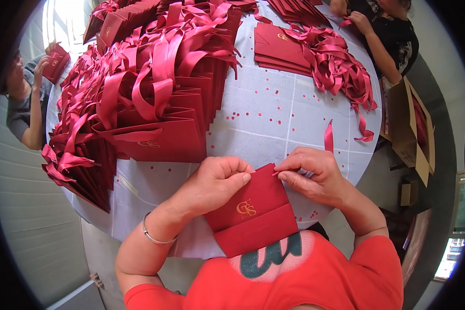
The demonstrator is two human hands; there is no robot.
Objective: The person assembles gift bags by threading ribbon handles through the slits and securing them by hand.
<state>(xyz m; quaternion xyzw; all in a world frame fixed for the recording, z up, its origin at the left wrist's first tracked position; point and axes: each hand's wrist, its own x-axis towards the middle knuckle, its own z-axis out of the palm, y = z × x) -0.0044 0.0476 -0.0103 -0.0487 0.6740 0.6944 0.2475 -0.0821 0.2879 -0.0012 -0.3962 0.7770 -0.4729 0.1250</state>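
Note:
A flat red paper gift bag (266,204) with a gold emblem lies against my front at the table's near edge. Its lower end is folded over in a band. My left hand (217,181) pinches the upper left corner between thumb and fingers. At the upper right corner, my right hand (315,173) has thumb and forefinger pressed together on a small bit of red at the bag's top edge; whether that is ribbon or paper I cannot make out. A loose red ribbon (328,137) lies just beyond my right hand.
Red gift bags with ribbon handles (163,139) stand densely packed at the left. Flat bags (281,49) and a heap of ribbons (341,70) lie at the far right. Small red paper dots (271,121) dot the white tablecloth (253,98). Two people work across the table; a cardboard box (405,124) stands right.

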